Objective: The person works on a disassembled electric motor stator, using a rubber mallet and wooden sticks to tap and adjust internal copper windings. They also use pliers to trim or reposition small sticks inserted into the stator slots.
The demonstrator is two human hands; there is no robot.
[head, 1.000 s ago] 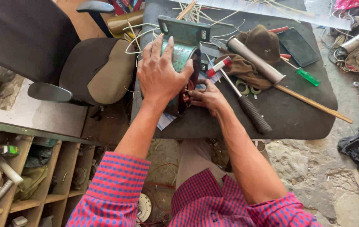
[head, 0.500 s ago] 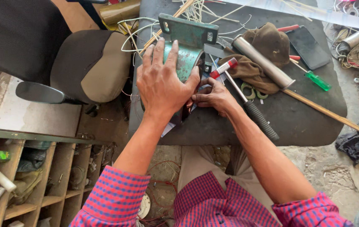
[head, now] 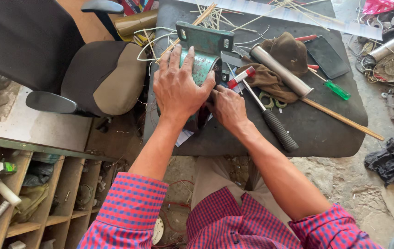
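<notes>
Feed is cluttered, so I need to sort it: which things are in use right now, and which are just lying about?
In use:
left hand
right hand
green metal housing

Lying about:
hammer
green screwdriver
brown cloth
metal tube
office chair

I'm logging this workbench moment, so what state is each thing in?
left hand: palm down, pressing on the green housing
right hand: fingers curled at the housing's end
green metal housing: lying on the table, held
hammer: lying loose
green screwdriver: lying loose
metal tube: resting on brown cloth
</notes>
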